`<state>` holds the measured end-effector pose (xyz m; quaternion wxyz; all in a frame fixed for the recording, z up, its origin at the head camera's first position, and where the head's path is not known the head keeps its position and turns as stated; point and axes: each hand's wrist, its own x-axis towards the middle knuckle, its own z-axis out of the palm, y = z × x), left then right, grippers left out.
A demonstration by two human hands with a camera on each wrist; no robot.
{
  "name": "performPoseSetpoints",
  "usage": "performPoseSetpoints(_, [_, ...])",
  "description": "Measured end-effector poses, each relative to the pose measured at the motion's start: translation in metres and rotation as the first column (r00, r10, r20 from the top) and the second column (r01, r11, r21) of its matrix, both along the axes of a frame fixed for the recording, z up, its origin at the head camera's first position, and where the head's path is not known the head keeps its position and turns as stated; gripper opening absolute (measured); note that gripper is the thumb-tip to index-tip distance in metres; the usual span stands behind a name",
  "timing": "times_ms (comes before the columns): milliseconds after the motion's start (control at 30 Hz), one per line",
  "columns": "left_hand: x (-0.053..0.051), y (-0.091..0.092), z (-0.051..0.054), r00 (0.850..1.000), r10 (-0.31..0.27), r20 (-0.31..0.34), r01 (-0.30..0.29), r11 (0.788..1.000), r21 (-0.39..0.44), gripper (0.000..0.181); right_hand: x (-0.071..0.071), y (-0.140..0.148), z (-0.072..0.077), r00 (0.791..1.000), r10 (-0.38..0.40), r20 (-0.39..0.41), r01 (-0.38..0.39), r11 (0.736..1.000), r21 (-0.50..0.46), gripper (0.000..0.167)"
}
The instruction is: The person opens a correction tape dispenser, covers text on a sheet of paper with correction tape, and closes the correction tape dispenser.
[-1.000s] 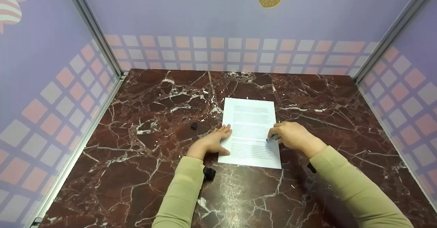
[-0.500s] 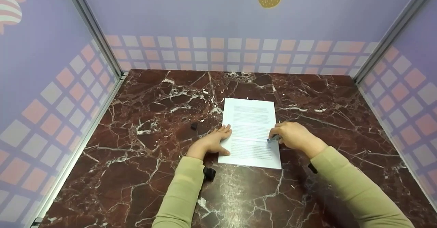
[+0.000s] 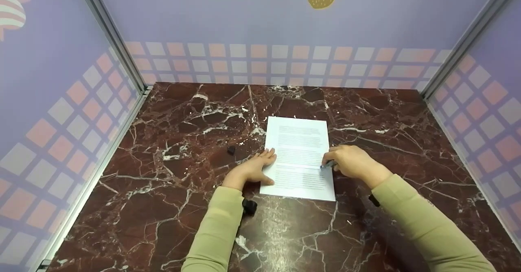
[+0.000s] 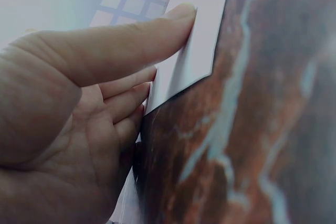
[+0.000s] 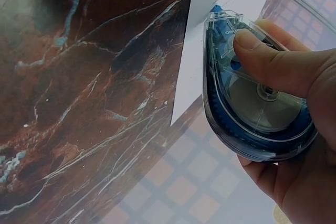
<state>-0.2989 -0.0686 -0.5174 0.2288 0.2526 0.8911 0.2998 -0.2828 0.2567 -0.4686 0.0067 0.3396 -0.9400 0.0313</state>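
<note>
A sheet of printed paper (image 3: 300, 141) lies on the marbled table. My left hand (image 3: 251, 169) rests on its left edge, fingers fairly straight; in the left wrist view the thumb (image 4: 152, 38) lies over the paper's corner. My right hand (image 3: 353, 162) grips a correction tape dispenser (image 5: 254, 106) at the right side of the sheet. That dispenser has a clear case with blue parts and a white reel inside. Its blue tip (image 5: 216, 9) is down at the paper, around the middle of the text lines. The thumb presses on the case's flat side.
A small black piece (image 3: 231, 150) lies left of the sheet, too small to identify. White specks are scattered on the table (image 3: 183, 215) beyond and around it. Patterned purple panels (image 3: 268, 23) stand at the back and both sides.
My right hand has slid slightly to the right with the correction tape, its tip moving toward the sheet's right edge. My left hand and the paper have stayed in place.
</note>
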Motion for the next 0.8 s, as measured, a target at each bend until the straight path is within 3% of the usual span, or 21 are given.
performPoseSetpoints(800, [-0.0014,-0.0001,-0.0008,1.0,-0.013,-0.013,0.013,1.0,-0.013,0.096,0.0011,0.0013,0.0029,0.999,0.006,-0.035,-0.006,1.0,0.014,0.036])
